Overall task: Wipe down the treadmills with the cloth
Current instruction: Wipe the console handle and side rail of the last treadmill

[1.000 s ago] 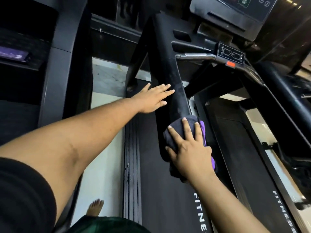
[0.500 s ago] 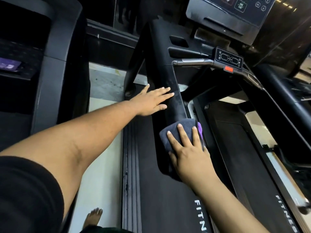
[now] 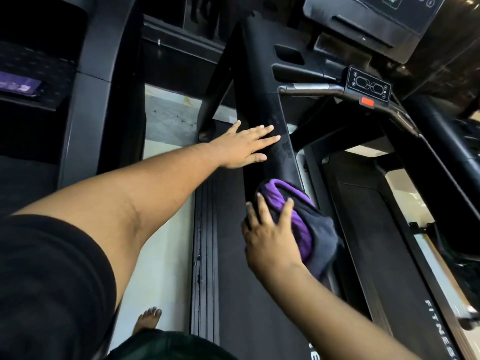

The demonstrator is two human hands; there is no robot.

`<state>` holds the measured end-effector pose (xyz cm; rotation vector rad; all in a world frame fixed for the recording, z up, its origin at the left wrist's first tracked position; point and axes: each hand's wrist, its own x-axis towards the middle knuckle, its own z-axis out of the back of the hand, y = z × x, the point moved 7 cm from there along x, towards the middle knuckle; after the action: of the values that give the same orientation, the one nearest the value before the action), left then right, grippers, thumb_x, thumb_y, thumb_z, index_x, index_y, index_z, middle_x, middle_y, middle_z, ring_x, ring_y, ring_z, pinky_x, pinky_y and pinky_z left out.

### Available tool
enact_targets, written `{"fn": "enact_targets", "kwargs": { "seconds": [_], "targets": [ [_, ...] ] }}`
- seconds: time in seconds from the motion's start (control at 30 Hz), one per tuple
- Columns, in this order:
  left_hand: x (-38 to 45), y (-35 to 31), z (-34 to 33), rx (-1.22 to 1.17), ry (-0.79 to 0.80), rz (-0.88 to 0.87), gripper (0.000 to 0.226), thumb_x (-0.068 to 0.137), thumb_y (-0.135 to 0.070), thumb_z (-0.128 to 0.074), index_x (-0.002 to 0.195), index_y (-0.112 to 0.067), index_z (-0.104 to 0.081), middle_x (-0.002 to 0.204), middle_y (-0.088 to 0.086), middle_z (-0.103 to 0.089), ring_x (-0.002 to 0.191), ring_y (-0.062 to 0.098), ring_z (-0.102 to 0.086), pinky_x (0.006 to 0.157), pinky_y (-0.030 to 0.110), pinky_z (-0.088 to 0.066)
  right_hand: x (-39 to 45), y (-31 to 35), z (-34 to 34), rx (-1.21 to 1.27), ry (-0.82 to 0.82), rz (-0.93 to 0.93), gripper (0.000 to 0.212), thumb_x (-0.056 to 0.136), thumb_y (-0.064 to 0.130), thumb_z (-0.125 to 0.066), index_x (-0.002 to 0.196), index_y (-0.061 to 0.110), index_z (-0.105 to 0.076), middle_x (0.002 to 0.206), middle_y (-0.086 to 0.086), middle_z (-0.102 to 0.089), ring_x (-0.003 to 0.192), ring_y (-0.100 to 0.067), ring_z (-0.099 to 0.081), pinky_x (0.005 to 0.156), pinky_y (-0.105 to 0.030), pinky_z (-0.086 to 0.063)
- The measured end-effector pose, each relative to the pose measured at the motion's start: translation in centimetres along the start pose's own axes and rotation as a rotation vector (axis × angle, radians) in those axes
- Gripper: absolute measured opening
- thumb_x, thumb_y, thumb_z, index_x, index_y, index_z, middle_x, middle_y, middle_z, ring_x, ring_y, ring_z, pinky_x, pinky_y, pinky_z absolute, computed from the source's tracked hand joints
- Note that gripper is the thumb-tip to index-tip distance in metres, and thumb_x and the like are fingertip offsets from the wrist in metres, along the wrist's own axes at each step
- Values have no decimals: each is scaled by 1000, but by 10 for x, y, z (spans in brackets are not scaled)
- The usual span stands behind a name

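Note:
A black treadmill handrail (image 3: pixel 267 107) slopes down from the console toward me. My left hand (image 3: pixel 244 146) rests flat on its left side, fingers straight and pointing right. Lower on the same rail, my right hand (image 3: pixel 270 237) presses a bunched purple and dark grey cloth (image 3: pixel 306 219) onto the rail's end with spread fingers; its thumb is hidden. The cloth drapes over the rail and hangs off to the right of my hand.
The console (image 3: pixel 368 16) and a small control pad (image 3: pixel 368 85) with a red tab sit at the top right. The running belt (image 3: pixel 376 229) lies to the right below the rail. Another treadmill's frame (image 3: pixel 85 113) stands left, across a strip of pale floor (image 3: pixel 155 242) with my bare foot (image 3: pixel 148 318).
My right hand has shifted slightly left on the rail's end, and the cloth has rolled so more purple shows and it bulges to the right. My left hand has stayed on the rail.

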<state>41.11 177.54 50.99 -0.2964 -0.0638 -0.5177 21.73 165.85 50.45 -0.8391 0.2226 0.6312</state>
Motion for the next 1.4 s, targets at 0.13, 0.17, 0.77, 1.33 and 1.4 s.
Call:
{"fn": "enact_targets", "kwargs": {
  "seconds": [0.13, 0.17, 0.77, 1.33, 1.4],
  "targets": [
    [-3, -4, -9, 11, 38, -19, 65, 107, -55, -30, 162, -41, 0, 173, -6, 8, 159, 14, 2, 124, 63, -1, 42, 29, -4, -281, 284, 116, 60, 108, 38, -35, 162, 14, -24, 171, -19, -3, 154, -48, 16, 78, -98, 9],
    [-3, -3, -7, 24, 47, -27, 66, 107, -56, -30, 162, -41, 1, 172, -6, 9, 159, 14, 2, 124, 62, 1, 39, 26, -3, -266, 253, 137, 62, 107, 39, -37, 162, 14, -23, 171, -18, -4, 155, -45, 15, 79, -97, 13],
    [15, 28, 5, 119, 78, 1, 70, 105, -59, -32, 162, -39, 3, 173, -2, 5, 159, 17, 1, 123, 68, -2, 28, -67, 8, 420, -45, -187, 74, 98, 58, -44, 162, 42, -8, 171, 4, 18, 156, -30, 22, 104, -77, -25],
    [59, 78, 9, 42, 32, -39, 62, 108, -48, -34, 162, -41, -3, 173, -9, 2, 158, 12, -2, 123, 66, -3, 55, -86, 13, 453, -100, -125, 65, 100, 57, -42, 159, 48, -17, 170, 12, 18, 154, -16, 28, 101, -87, 7],
    [64, 82, 11, 37, 1, -52, 63, 108, -48, -36, 162, -41, -4, 173, -9, 1, 159, 13, -5, 124, 66, -4, 44, -116, 6, 639, -137, -235, 70, 97, 66, -43, 156, 57, -6, 166, 21, 26, 153, -15, 30, 110, -77, -27]
  ]
}}
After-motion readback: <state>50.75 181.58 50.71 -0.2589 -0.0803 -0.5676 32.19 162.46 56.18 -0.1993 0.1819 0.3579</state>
